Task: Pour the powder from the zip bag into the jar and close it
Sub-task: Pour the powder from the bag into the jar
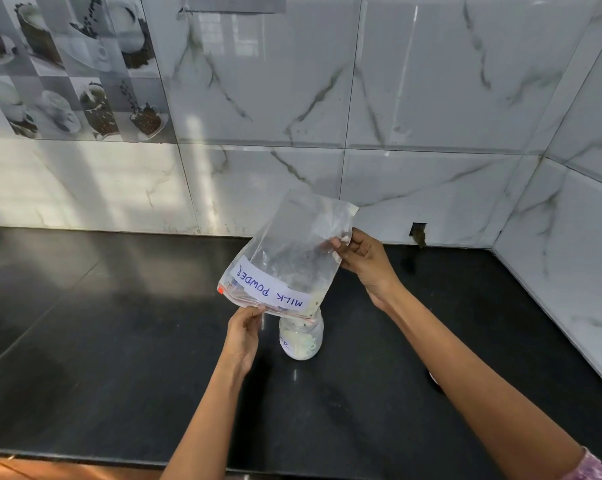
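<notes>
Over jar [301, 337]: inverted zip bag [289, 258], label [271, 291] "MILK POWDER".

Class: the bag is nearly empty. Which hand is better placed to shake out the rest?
Right hand: it pinches the zip bag's raised end; the left hand steadies the mouth over the jar.

Light: daylight patch on wall tiles [95, 188], left.
Glare: faint on black counter [84, 323].
Edges: wide-angle curvature.
</notes>
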Available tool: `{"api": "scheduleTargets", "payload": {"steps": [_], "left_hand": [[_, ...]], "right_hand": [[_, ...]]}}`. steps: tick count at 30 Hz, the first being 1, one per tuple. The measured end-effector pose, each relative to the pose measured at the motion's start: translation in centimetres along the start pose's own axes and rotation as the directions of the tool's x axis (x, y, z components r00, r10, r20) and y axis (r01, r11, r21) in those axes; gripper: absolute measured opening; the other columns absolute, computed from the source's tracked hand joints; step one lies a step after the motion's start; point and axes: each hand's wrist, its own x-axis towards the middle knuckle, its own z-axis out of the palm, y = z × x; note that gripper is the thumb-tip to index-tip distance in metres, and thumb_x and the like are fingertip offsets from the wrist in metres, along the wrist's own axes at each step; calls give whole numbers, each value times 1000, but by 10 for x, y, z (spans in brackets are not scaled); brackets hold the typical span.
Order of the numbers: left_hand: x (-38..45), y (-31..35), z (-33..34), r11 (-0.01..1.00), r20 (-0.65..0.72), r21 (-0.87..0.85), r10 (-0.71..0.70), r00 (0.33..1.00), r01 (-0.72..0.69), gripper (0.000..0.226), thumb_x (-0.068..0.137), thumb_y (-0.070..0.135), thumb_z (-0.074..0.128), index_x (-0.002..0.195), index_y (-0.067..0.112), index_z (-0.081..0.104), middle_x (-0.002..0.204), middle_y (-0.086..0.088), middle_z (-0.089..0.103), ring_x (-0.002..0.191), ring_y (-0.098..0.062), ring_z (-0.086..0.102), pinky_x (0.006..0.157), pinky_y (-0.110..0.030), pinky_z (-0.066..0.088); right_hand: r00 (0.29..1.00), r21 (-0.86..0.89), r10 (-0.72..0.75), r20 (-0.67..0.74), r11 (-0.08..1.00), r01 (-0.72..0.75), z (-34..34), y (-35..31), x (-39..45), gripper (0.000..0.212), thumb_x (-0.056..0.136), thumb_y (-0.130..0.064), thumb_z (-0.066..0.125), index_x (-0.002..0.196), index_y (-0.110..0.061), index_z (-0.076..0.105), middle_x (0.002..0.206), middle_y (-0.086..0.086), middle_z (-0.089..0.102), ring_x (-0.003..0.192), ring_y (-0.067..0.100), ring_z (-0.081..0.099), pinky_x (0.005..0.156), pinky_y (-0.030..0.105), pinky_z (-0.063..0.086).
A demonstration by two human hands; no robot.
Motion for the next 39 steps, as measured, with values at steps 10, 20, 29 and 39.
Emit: {"api": "scheduleTargets", "payload": {"steps": [10,20,29,39], "left_hand": [[4,-6,-1,1000,52,-20,5,999,-4,34,80,-3,48,76,20,73,83,5,72,90,-12,58,93,-29,38],[7,-8,-10,998,101,-59,9,995,-3,31,65,4,57,82,23,75,85,8,74,83,-1,66,86,-27,38],[13,-22,-16,996,147,-87,31,989,-18,37,68,1,56,92,23,74,93,6,74,91,-6,66,77,-17,53],[16,-27,-17,997,137,-82,8,990,3,38,64,0,62,90,23,75,95,4,74,93,-8,65,79,-17,52]], "right_hand": [[941,-255,336,38,914,-316,5,45,-30,44,89,-5,58,128,-20,45,121,-1,62,109,13,59,78,24,52],[991,-337,115,-64,932,-130,23,44,-14,22,93,-6,53,111,-7,65,105,5,69,101,16,66,82,24,56],[989,-321,149,-18,936,-147,18,36,-12,24,94,-7,52,115,-3,63,109,9,68,99,15,65,83,25,57],[981,-464,164,-101,865,-193,12,43,-8,21,90,-11,60,110,-10,68,106,4,69,98,17,63,80,27,55]]}}
